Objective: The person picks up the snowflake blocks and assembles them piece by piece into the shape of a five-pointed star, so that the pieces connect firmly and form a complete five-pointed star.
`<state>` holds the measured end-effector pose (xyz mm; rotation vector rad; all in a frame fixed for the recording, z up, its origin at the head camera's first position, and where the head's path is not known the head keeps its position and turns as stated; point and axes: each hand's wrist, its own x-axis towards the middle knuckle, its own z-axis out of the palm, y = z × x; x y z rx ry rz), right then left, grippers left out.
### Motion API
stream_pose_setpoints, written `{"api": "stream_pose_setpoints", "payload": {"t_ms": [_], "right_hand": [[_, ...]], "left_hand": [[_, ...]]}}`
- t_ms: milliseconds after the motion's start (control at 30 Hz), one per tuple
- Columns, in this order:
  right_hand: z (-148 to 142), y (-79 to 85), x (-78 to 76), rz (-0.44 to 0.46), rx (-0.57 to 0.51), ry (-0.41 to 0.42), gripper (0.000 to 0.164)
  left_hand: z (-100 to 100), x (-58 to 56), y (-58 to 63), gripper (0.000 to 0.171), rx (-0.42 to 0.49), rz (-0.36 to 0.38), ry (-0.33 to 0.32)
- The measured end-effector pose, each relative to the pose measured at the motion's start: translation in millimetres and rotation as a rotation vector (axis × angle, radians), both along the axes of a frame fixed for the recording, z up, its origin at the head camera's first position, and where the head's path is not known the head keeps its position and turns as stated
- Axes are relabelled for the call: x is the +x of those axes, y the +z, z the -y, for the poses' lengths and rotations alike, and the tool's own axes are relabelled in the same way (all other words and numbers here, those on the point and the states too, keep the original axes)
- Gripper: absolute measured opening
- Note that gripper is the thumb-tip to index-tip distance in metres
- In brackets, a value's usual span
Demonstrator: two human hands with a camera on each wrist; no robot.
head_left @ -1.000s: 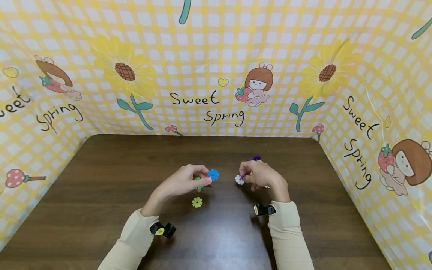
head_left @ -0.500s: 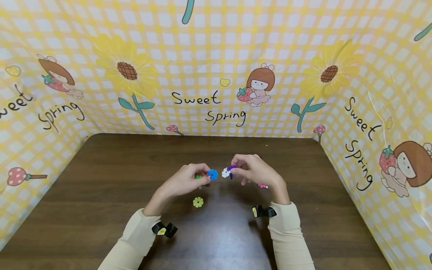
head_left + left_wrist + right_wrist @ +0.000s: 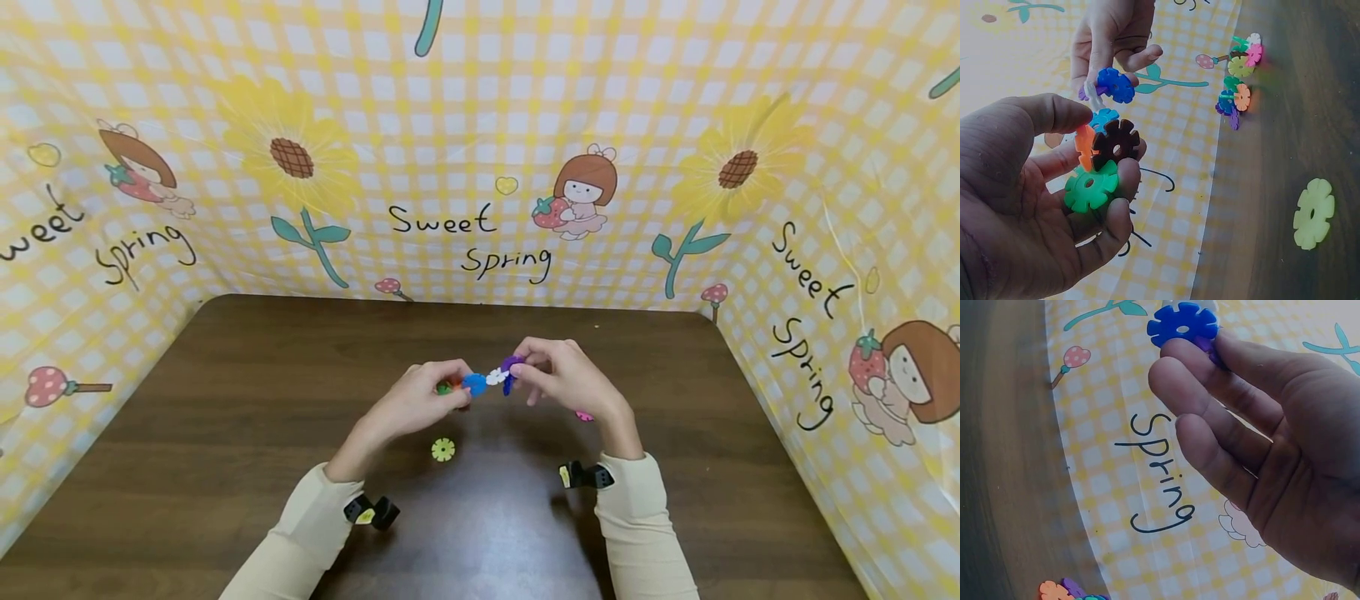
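In the head view my left hand (image 3: 420,398) pinches a light blue notched building disc (image 3: 474,384) at the middle of the table. Joined to it in the left wrist view are an orange disc (image 3: 1084,149), a brown disc (image 3: 1129,139) and a green disc (image 3: 1100,195). Thumb and fingertips of my right hand (image 3: 576,379) grip a purple disc (image 3: 513,364), linked with a white disc (image 3: 497,377) and a dark blue disc (image 3: 1165,326). The white disc's edge meets the light blue disc's edge between the hands. My right hand's lower fingers curl loosely beneath.
A loose yellow-green disc (image 3: 443,449) lies flat on the brown table (image 3: 300,517), nearer than the left hand. A pink disc (image 3: 584,416) shows behind the right wrist. Two joined clusters, one with a pink disc (image 3: 1254,55), one with an orange disc (image 3: 1243,97), sit on the table.
My right hand has lifted the white and purple discs and moved them left, up to the light blue disc. My left hand stays nearly in place, its light blue disc now tilted.
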<state>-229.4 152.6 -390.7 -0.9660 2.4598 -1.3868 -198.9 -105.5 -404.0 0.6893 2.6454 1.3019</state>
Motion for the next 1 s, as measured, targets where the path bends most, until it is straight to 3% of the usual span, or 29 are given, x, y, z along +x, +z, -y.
{"api": "stream_pose_setpoints", "payload": {"t_ms": [267,667,1000], "right_hand": [[4.9,-3.4,-0.2,-0.038,-0.023,-0.004,0.009],[8.9,-0.7,1.6,-0.071,-0.086,0.029,0.006],[5.9,-1.2,0.4,-0.06,-0.086,0.034,0.008]], "left_hand": [[-0.2,0.9,2.2,0.018,0.096,0.055,-0.004],[-0.5,3.6,6.7,0.018,0.104,0.024,0.018],[6.1,-1.0,5.0,0.019,0.146,0.08,-0.064]]}}
